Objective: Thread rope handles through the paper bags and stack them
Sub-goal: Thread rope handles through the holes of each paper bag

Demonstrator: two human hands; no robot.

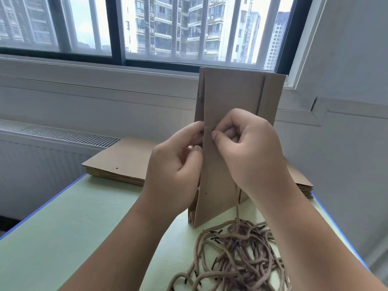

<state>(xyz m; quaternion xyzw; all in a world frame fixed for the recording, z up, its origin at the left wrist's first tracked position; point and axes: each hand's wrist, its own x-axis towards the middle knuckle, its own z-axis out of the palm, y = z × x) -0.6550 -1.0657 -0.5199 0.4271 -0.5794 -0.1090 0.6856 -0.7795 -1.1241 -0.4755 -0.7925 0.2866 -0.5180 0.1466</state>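
Right hand (247, 148) pinches rope (237, 203) tip against bag (231, 95), frame centre, likely feeding hole; hole hidden. Left hand (174, 164) grips bag's left edge, holding it upright, steady. Rope pile (235, 248) lower right, within reach. Flat bags (119, 162) stacked behind.

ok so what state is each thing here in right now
paper bag, upright on the table, folded, lower end splayed
rope handle, top end held at the bag's face, rest hanging down; threaded or not, cannot tell
left hand, grips the bag's left edge
right hand, pinches the rope handle
rope pile, loose, tangled
flat bag stack, lying flat, top bag's visible hole empty
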